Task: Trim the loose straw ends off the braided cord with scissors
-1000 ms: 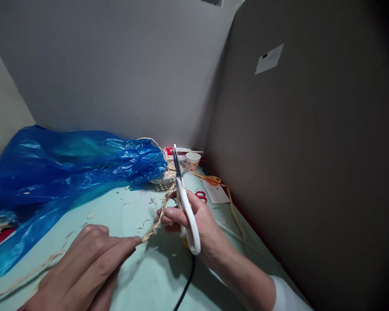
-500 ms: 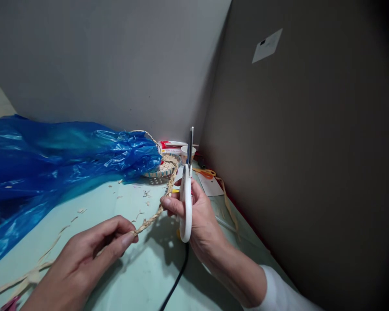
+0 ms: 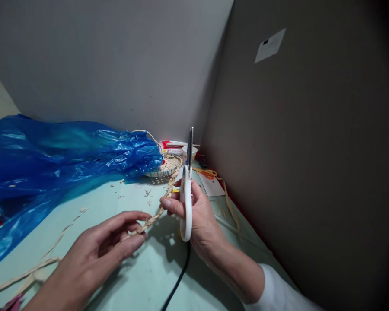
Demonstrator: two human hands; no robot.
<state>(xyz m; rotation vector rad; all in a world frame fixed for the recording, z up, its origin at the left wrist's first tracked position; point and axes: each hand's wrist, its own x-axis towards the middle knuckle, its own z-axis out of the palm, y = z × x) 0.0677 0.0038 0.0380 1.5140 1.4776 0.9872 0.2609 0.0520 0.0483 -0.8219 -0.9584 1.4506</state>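
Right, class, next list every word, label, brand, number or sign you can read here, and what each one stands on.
Readable text: none.
Card on the right-hand wall: a dark square shows; any print is too small to read.
Red-and-white item behind the basket: markings too small and blurred to read.
White sheet on the table: a dark spot, no readable word.
White-handled scissors: no lettering visible.

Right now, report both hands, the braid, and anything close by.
Right hand holding white scissors and braid. Left hand half open around braid's lower part. Black cord below right hand.
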